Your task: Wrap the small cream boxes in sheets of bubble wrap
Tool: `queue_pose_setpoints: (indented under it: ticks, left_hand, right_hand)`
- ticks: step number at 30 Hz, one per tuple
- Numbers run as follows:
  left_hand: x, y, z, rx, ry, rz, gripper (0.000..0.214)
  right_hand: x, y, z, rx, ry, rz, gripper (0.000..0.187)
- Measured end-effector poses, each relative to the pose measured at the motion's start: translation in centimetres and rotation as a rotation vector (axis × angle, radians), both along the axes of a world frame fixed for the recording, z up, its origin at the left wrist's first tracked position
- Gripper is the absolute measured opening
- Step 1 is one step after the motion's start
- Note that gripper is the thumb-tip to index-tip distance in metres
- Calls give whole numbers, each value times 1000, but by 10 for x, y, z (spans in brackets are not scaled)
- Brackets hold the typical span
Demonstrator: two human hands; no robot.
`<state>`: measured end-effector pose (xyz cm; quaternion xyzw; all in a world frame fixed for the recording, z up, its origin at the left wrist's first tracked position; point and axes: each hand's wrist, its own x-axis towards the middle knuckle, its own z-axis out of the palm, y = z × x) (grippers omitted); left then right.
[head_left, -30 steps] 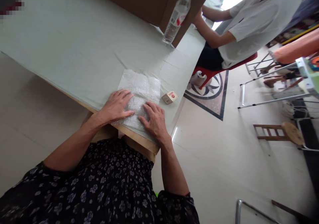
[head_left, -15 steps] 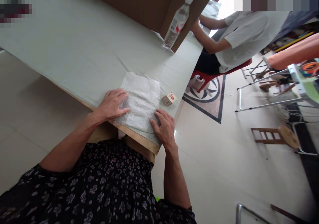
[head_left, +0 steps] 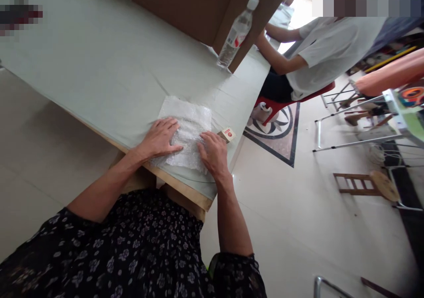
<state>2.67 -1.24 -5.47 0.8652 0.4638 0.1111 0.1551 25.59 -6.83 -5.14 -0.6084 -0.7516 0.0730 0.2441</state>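
A sheet of clear bubble wrap [head_left: 187,123] lies on the pale green table [head_left: 99,68] near its front corner. My left hand [head_left: 160,138] rests flat on the sheet's left part, fingers stretched out. My right hand [head_left: 213,153] presses on the sheet's right edge, fingers spread and slightly bent. The wrap bulges between both hands; what is under it is hidden. A small brown box with a red label [head_left: 227,134] sits just right of my right hand's fingertips.
A plastic water bottle [head_left: 234,35] stands by a large cardboard box [head_left: 198,6] at the table's far side. A person in a white shirt [head_left: 331,46] sits on a red chair [head_left: 298,97]. A wooden stool [head_left: 367,185] and metal frames stand on the tiled floor.
My right hand slid from the sheet's near right corner up and inward along its edge, close to the small box. The wrap is more bunched between my hands.
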Motion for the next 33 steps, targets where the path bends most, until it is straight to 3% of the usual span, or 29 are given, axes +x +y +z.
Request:
queue_pose_setpoints:
  ticks: [3, 5, 7, 9, 13, 16, 20, 25, 28, 33]
  left_hand:
    - [-5, -4, 1, 62, -79, -13, 64]
    - [-9, -9, 1, 110, -133, -9, 57]
    - [-14, -14, -1, 133, -162, 6, 56]
    - [-18, -17, -4, 126, -155, 20, 60]
    - [-21, -20, -8, 90, -113, 27, 71]
    - [-20, -20, -7, 83, -113, 34, 75]
    - [-20, -21, -6, 71, -119, 41, 77]
    - [-20, -20, -6, 44, -130, 24, 79]
    - [-21, -19, -5, 29, -119, 14, 79]
    - [-20, -18, -4, 21, -97, 11, 81]
  right_hand:
    - [26, -9, -1, 226, 81, -188, 26]
    - [43, -7, -6, 308, 98, -324, 36]
    - [57, 0, -15, 297, 122, -411, 52]
    - [66, 9, -25, 230, 199, -431, 55]
    - [62, 14, -25, 165, 390, -364, 48]
    - [43, 10, -3, 174, 478, -248, 49]
    - [10, 10, 20, 95, 484, 25, 49]
    - [-15, 23, 2, -86, 413, 247, 48]
    - [-17, 27, -10, -122, 411, 246, 53]
    - [-16, 30, -10, -128, 439, 225, 53]
